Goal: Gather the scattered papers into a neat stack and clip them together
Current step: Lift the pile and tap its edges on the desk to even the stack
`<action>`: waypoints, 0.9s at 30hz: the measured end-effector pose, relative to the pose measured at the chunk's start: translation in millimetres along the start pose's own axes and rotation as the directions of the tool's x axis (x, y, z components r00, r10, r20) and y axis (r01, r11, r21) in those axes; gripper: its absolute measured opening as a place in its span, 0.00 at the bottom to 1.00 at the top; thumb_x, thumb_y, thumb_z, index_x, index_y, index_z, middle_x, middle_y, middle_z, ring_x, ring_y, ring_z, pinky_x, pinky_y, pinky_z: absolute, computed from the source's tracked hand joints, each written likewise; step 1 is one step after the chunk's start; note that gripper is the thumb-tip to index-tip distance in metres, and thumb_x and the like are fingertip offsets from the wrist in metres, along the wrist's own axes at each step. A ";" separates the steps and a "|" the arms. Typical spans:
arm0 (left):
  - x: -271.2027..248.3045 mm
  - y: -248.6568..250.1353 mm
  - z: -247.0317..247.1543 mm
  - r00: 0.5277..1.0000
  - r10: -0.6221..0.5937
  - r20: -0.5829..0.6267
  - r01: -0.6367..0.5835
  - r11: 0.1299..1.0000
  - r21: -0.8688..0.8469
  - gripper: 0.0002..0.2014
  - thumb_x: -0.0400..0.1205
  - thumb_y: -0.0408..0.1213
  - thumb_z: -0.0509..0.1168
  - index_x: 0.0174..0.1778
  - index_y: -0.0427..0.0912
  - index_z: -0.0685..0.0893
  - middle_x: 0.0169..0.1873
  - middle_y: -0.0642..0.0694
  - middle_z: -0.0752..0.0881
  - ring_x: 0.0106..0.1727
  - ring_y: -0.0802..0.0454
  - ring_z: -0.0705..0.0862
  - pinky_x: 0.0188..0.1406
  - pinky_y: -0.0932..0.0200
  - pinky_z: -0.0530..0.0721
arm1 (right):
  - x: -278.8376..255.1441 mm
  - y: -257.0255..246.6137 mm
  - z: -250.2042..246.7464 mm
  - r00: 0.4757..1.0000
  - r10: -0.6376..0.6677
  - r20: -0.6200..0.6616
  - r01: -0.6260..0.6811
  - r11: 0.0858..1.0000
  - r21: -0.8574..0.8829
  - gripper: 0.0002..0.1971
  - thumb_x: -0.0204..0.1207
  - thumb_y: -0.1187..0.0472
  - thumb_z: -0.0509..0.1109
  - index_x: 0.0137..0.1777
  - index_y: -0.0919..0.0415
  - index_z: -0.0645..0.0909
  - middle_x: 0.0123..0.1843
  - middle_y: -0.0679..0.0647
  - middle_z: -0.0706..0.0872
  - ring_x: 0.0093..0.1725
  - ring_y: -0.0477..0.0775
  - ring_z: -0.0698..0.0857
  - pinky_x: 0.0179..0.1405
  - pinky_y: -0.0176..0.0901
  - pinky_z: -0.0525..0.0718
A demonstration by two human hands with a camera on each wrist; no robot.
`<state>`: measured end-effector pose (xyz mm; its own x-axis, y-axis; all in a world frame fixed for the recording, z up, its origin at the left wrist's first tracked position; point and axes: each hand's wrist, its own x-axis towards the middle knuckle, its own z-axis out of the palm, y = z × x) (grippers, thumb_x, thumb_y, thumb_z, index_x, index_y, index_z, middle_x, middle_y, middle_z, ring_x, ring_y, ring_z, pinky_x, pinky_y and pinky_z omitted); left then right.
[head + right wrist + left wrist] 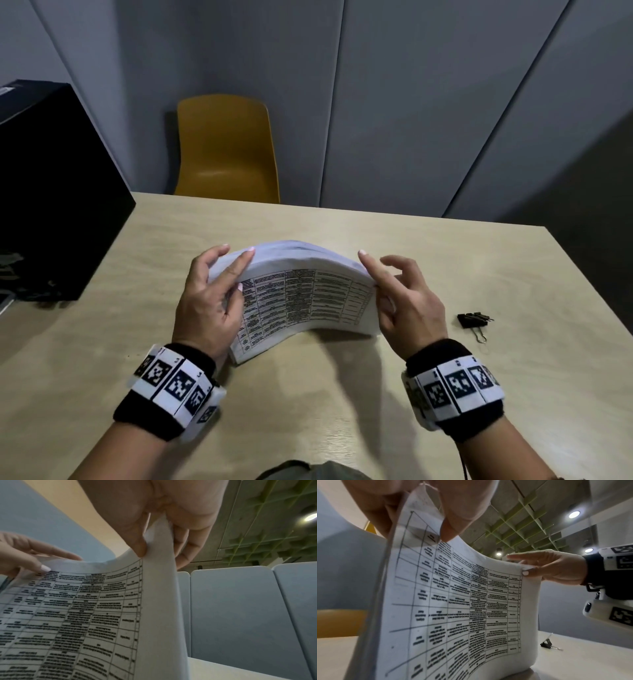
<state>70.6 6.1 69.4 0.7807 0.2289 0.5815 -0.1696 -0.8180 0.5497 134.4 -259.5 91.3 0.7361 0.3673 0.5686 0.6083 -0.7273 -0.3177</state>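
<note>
Standing the papers point(301, 294) on edge at the centre of the table point(308, 394), one hand at each side.

Nearest, in the lower corners of the head view, are two wrist bands with black-and-white markers. Above them the left hand point(209, 301) pinches the stack's left edge, thumb on the printed grid, fingers behind. The right hand point(407, 301) pinches the right edge between thumb and fingers, its index finger pointing up and the others loosely spread. The sheets bow between the hands, lower edge on the table. A black clip point(474, 322) lies at mid right, apart from the stack. Farther up stands a yellow chair point(226, 150), with a black box point(51, 192) at upper left.
</note>
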 end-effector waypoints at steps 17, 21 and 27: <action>5.4 -7.6 -14.2 0.920 -0.386 0.072 0.377 0.820 -0.431 0.34 0.71 0.19 0.71 0.67 0.56 0.75 0.45 0.54 0.82 0.42 0.69 0.83 0.48 0.75 0.82 | -1.9 25.1 2.8 0.923 0.380 0.063 -0.353 0.770 0.532 0.32 0.67 0.68 0.74 0.70 0.47 0.73 0.44 0.47 0.85 0.40 0.38 0.82 0.48 0.28 0.80; -1.4 -8.5 3.3 0.687 -0.598 0.413 0.726 0.545 -0.420 0.19 0.71 0.26 0.73 0.58 0.34 0.80 0.48 0.40 0.88 0.43 0.54 0.87 0.59 0.48 0.84 | -2.7 26.7 22.4 0.784 0.516 0.344 -0.607 0.524 0.598 0.20 0.63 0.77 0.77 0.53 0.58 0.82 0.41 0.37 0.87 0.37 0.29 0.84 0.51 0.40 0.84; 5.5 -11.2 2.9 0.691 -0.633 0.349 0.711 0.509 -0.486 0.08 0.71 0.27 0.73 0.42 0.39 0.83 0.31 0.52 0.89 0.28 0.66 0.87 0.38 0.60 0.85 | -2.4 22.1 26.3 0.815 0.494 0.304 -0.538 0.448 0.714 0.13 0.66 0.82 0.72 0.43 0.64 0.83 0.31 0.35 0.88 0.32 0.25 0.83 0.35 0.20 0.79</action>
<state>78.5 15.0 64.8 0.8568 0.4917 -0.1552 0.1767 0.0028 0.9843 154.0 -261.2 63.0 0.9903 0.1162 0.0760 0.0889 -0.1096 -0.9900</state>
